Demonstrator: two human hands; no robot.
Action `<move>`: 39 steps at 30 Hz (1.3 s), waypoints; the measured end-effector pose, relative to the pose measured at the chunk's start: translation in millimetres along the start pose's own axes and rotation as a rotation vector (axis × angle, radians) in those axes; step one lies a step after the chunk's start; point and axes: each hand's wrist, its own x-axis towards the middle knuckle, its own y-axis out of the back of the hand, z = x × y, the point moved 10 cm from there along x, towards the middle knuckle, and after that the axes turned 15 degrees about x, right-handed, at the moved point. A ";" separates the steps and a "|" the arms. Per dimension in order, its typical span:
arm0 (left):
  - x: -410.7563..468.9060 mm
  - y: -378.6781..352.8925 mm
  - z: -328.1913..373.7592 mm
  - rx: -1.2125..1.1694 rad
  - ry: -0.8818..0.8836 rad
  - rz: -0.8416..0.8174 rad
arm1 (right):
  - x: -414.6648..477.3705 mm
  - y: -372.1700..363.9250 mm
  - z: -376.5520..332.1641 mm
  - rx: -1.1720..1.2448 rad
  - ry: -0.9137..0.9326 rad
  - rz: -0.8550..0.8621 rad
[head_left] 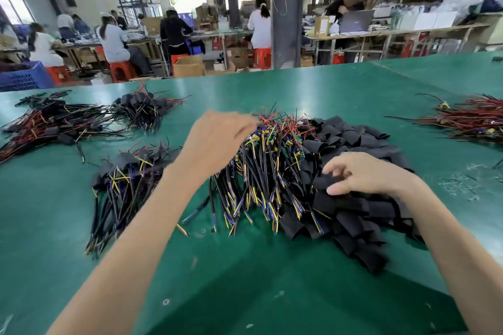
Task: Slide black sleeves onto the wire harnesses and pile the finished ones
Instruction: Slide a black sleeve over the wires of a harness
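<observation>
Left hand (217, 141) at harness pile (261, 171); right hand (367, 174) pinches black sleeve (322, 182).

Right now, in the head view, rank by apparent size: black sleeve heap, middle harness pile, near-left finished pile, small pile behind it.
1. Black sleeve heap
2. Middle harness pile, partly hidden by the left hand
3. Near-left finished pile
4. Small pile behind it, though it lies farther away.

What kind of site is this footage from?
Most likely a wire-harness assembly workshop: heaps of wire harnesses and black sleeves on a green worktable, with other workers seated behind.
</observation>
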 end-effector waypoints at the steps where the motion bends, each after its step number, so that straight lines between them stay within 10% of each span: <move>1: -10.8 -13.4 -1.6 -0.001 -0.001 -0.019 | 1.7 2.5 -2.6 -0.028 0.033 0.031; 8: -49.7 -22.7 -1.1 0.021 -0.003 0.160 | 4.5 11.9 -19.1 0.085 0.211 0.265; 27: -58.5 -35.2 11.5 -0.001 0.023 0.118 | -10.6 -9.6 10.4 -0.031 0.015 -0.164; 39: -61.5 -29.8 15.8 -0.038 0.017 0.154 | -12.5 5.3 -50.5 0.047 0.388 0.275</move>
